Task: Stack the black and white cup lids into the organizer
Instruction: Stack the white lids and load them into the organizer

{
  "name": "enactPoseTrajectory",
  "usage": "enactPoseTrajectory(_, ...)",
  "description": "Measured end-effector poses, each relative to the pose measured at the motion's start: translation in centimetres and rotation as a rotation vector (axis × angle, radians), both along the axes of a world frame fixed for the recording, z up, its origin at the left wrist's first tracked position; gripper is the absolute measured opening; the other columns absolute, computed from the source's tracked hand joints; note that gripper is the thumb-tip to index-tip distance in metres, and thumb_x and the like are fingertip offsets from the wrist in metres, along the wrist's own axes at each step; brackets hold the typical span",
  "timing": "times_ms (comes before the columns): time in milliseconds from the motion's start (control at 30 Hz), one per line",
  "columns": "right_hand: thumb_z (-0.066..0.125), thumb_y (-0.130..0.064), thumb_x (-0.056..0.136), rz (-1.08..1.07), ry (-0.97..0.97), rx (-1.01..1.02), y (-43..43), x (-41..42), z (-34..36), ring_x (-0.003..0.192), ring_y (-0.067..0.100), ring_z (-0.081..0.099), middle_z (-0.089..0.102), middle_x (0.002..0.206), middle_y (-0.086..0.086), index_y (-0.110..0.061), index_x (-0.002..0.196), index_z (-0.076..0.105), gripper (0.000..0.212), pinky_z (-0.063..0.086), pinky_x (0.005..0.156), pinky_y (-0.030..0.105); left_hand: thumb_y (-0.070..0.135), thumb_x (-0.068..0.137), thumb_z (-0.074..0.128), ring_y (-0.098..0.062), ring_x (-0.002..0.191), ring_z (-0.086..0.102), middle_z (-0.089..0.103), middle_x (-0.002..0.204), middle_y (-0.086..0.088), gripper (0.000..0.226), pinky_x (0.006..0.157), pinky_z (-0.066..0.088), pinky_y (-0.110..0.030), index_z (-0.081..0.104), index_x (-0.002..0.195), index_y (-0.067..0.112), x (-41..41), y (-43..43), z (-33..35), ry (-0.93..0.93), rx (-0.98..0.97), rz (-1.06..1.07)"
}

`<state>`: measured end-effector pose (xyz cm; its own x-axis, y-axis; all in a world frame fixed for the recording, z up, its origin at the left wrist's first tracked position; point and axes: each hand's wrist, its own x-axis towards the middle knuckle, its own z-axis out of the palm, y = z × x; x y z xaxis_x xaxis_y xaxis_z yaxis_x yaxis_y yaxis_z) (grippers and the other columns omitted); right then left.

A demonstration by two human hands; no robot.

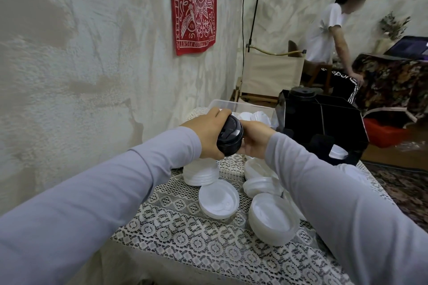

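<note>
One table, under a lace cloth (pixel 185 227), carries everything in front of me. At its far right corner stands one black organizer (pixel 335 118), split by dividers into open compartments. Just beside it on the left sits one clear bin (pixel 222 103), with at least two white lids in it; I cannot count them exactly.

On the cloth I count five groups of white lids:
- a rim-down stack (pixel 201 174) below my left wrist
- an upturned one (pixel 218 199) near the middle
- a bigger upturned stack (pixel 273 217) beside it to the right
- two more piles (pixel 262 186) behind that, partly hidden by my right sleeve

A single white lid (pixel 338 152) shows through the organizer's front cut-out. A second black stack (pixel 301 93) stands in the organizer's back left compartment, its top rising above the wall.

I hold one stack of black lids (pixel 230 139) on its side in the air, above the table's far part and left of the organizer. My left hand (pixel 208 136) curls round its near end, thumb underneath. My right hand (pixel 254 139) wraps the other end, fingers bent round it. Both hands grip it firmly.
</note>
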<state>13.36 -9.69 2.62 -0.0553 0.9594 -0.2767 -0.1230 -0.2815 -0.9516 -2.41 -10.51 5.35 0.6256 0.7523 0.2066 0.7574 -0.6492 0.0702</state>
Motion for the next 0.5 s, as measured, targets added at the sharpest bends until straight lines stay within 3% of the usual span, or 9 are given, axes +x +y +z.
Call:
enactPoseTrajectory(167,0.053,-0.021,0.093,-0.003,0.033,-0.011,0.0,-0.4,0.0,0.084,0.020,0.064,0.064,0.101,0.009,-0.008,0.109,0.062,0.022,0.057,0.067,0.029,0.030,0.066,0.079,-0.031,0.104,0.055,0.031,0.135,-0.007,0.097,0.087,0.049,-0.041,0.019,0.142,0.016,0.3,0.1,-0.3,0.039,0.004,0.014)
enactPoseTrajectory(300,0.050,-0.021,0.094,0.007,0.053,-0.008,-0.1,-0.7,0.0,0.058,0.014,0.067,0.069,0.067,0.003,-0.010,0.088,0.063,0.018,0.055,0.051,0.023,0.029,0.065,0.079,-0.033,0.099,0.056,0.033,0.132,-0.007,0.095,0.084,0.050,-0.043,0.020,0.139,0.016,0.5,0.1,-0.6,0.066,0.004,0.028)
enactPoseTrajectory(500,0.048,-0.019,0.096,0.043,0.041,-0.021,-0.2,-1.4,0.1,0.057,0.016,0.067,0.068,0.065,0.005,-0.008,0.085,0.062,0.021,0.055,0.049,0.023,0.030,0.062,0.082,-0.032,0.094,0.057,0.037,0.123,-0.006,0.093,0.081,0.052,-0.044,0.024,0.134,0.017,0.3,0.1,-0.7,0.074,-0.056,0.058)
